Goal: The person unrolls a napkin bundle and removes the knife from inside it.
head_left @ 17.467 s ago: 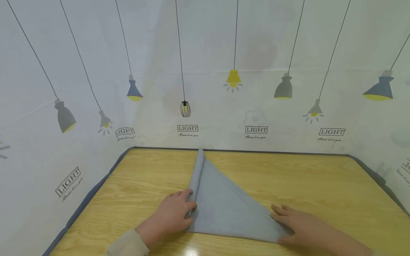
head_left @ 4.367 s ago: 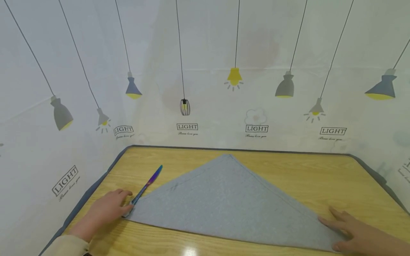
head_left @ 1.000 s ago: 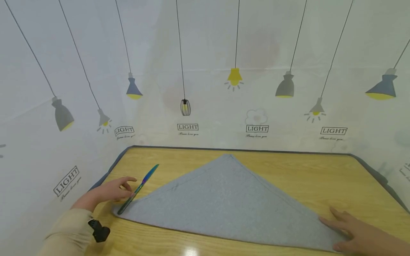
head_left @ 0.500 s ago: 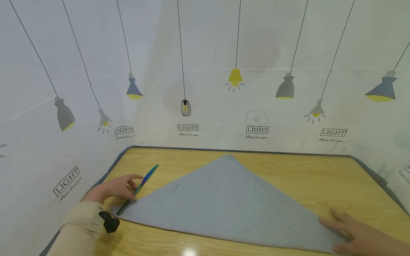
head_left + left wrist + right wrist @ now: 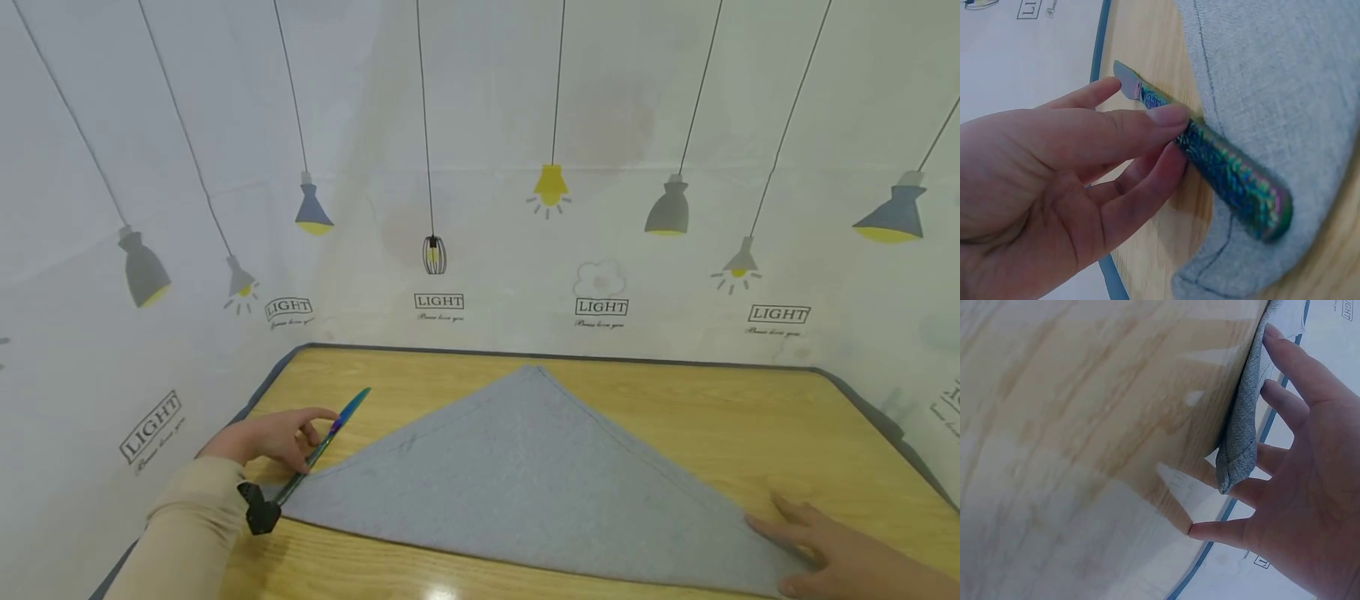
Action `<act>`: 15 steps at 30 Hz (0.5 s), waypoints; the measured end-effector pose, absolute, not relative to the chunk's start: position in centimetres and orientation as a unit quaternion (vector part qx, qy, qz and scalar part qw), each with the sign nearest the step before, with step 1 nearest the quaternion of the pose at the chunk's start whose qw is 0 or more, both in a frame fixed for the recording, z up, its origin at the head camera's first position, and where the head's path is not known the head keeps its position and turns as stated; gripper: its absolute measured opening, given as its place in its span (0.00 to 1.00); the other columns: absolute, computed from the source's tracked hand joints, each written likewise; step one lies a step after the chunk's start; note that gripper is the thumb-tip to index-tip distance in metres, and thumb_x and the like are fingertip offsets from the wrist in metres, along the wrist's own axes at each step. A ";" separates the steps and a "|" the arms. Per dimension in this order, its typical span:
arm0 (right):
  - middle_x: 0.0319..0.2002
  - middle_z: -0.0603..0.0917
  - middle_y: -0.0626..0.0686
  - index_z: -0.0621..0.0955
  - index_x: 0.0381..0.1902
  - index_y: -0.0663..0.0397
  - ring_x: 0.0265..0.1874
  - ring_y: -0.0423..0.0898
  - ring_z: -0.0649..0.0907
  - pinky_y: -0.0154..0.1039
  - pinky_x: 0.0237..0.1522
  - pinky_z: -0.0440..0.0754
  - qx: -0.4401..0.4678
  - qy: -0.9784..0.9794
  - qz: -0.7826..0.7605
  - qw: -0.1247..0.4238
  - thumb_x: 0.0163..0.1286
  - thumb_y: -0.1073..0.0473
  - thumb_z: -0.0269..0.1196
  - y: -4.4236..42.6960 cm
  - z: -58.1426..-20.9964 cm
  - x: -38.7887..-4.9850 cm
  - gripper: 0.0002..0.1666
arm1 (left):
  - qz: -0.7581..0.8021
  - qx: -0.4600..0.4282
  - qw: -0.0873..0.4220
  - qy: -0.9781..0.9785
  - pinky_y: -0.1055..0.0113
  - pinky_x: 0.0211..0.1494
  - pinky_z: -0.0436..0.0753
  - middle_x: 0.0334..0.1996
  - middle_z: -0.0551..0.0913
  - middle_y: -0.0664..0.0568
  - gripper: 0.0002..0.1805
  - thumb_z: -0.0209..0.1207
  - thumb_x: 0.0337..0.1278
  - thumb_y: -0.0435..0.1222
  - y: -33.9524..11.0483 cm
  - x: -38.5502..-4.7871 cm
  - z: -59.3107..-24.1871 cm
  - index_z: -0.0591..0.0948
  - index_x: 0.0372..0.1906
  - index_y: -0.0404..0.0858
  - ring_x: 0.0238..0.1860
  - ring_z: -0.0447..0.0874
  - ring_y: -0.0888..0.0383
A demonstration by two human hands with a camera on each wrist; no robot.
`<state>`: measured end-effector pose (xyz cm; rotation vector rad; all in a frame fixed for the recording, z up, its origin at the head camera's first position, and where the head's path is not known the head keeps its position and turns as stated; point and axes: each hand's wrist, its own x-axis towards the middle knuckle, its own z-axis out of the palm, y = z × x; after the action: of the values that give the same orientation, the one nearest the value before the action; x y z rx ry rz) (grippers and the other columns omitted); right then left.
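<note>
A grey-blue cloth napkin [image 5: 525, 483], folded to a triangle, lies flat with its tip pointing away. Across its left corner lies a rainbow-coloured table knife [image 5: 352, 408], its blade reaching over the wood toward the back. My left hand [image 5: 277, 437] pinches the knife between thumb and fingers; in the left wrist view the thumb presses on the patterned handle [image 5: 1235, 187]. Resting at the cloth's right corner is my right hand [image 5: 840, 550]. The right wrist view shows its fingers [image 5: 1225, 531] spread along the folded cloth edge [image 5: 1241, 425].
The wooden table [image 5: 675, 417] has a dark blue edge. A white curtain [image 5: 487, 108] printed with lamps closes off the back and both sides. A black strap piece [image 5: 260, 508] hangs at my left wrist, over the cloth's left corner.
The roll on the cloth's left side has been opened out flat, showing the knife. My left hand has moved up along the knife and now pinches it. The right hand stays at its corner lately.
</note>
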<state>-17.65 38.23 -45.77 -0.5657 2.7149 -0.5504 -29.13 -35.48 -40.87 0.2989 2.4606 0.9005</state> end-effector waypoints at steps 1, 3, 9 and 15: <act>0.67 0.52 0.81 0.71 0.70 0.39 0.59 0.86 0.53 0.79 0.48 0.60 -0.195 0.948 -0.192 0.159 0.59 0.42 0.68 38.2 -45.8 -17.7 0.41 | 0.328 0.108 0.251 0.904 0.61 0.33 0.80 0.44 0.72 0.41 0.49 0.70 0.37 0.17 -35.5 -29.2 -40.8 0.61 0.71 0.30 0.35 0.71 0.52; 0.67 0.51 0.81 0.71 0.70 0.39 0.59 0.86 0.52 0.79 0.48 0.59 -0.191 0.947 -0.197 0.167 0.59 0.42 0.67 38.2 -45.8 -17.8 0.41 | 0.328 0.103 0.253 0.904 0.62 0.32 0.79 0.43 0.72 0.41 0.49 0.69 0.37 0.16 -35.3 -29.2 -40.8 0.61 0.70 0.31 0.33 0.71 0.53; 0.67 0.50 0.83 0.69 0.71 0.41 0.59 0.87 0.52 0.79 0.47 0.59 -0.192 0.944 -0.200 0.180 0.60 0.43 0.67 38.2 -45.7 -17.8 0.42 | 0.320 0.104 0.262 0.905 0.64 0.29 0.75 0.41 0.71 0.43 0.48 0.68 0.37 0.15 -34.9 -29.2 -40.7 0.62 0.70 0.30 0.27 0.68 0.55; 0.69 0.50 0.79 0.70 0.70 0.47 0.62 0.84 0.52 0.77 0.50 0.60 -0.152 0.948 -0.200 0.195 0.58 0.39 0.67 37.6 -45.4 -17.7 0.44 | 0.287 0.124 0.243 0.918 0.64 0.30 0.77 0.46 0.72 0.43 0.47 0.70 0.37 0.17 -34.9 -29.2 -41.0 0.64 0.69 0.30 0.30 0.70 0.54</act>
<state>-17.70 37.64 -45.38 -0.4266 2.6581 -0.5603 -29.23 -34.92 -41.01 0.3391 2.5091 0.7830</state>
